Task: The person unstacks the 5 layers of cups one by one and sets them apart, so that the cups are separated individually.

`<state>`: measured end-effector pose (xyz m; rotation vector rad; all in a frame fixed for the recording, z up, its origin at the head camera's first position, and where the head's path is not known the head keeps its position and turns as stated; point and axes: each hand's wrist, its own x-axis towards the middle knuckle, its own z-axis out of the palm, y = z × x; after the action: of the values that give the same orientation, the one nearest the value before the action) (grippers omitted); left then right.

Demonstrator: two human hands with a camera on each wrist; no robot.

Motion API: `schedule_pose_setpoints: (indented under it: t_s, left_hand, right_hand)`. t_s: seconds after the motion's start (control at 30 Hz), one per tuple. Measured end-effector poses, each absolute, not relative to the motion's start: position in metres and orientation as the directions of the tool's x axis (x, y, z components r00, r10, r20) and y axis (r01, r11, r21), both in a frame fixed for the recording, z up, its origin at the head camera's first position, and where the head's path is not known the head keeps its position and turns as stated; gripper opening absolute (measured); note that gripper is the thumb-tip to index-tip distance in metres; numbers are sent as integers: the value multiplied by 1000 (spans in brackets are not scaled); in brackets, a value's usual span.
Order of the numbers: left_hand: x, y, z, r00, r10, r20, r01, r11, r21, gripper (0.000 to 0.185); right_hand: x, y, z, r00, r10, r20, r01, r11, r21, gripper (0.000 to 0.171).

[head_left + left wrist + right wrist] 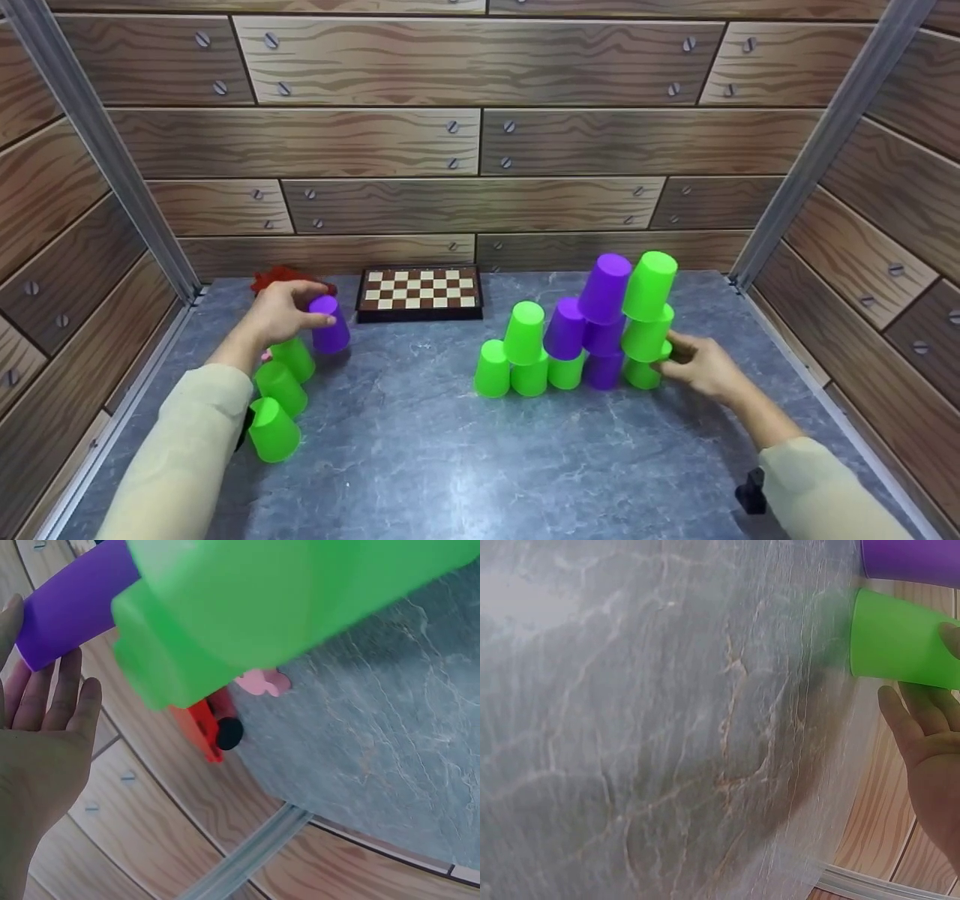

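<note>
My left hand (281, 311) holds a purple cup (330, 326), upside down, at the far end of a row of green cups (274, 429) on the left. In the left wrist view the fingers curl around the purple cup (79, 604) near its narrow end. At the right, upside-down green and purple cups form a stepped stack, with a purple cup (606, 289) and a green cup (651, 286) on top. My right hand (701, 367) grips the bottom right green cup (641, 373); in the right wrist view, thumb and fingers lie on opposite sides of that green cup (900, 637).
A checkered board (420, 291) in a dark frame lies at the back of the grey marbled table (420, 442). Behind my left hand is a red object (277, 276), and a small pink piece (262, 681) lies by the green cups. Wood-patterned walls enclose the back and sides.
</note>
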<state>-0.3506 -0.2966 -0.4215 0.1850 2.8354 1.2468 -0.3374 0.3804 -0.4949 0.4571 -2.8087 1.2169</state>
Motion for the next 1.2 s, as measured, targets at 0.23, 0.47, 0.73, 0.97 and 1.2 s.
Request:
schedule_pose_setpoints:
  t_s: [0.23, 0.47, 0.73, 0.97, 1.2]
  left_hand:
    - [-350, -301, -431, -990, 140, -27, 81, 705, 705, 64]
    - [-350, -304, -440, -989, 146, -38, 77, 703, 707, 62]
    - [-350, -305, -447, -983, 178, -36, 100, 698, 709, 61]
    - [-352, -303, -450, -982, 183, -45, 99, 705, 702, 62]
    - [-353, -304, -453, -981, 185, -63, 88, 702, 707, 63]
  right_hand:
    - [-337, 380, -495, -955, -246, 166, -289, 642, -710, 64]
    - [-337, 379, -496, -957, -232, 172, -284, 643, -711, 65]
    - [-337, 380, -495, -956, -238, 172, -286, 627, -725, 63]
    - [-336, 380, -494, -956, -231, 182, -291, 646, -706, 62]
    - [-335, 379, -493, -958, -236, 162, -279, 646, -711, 66]
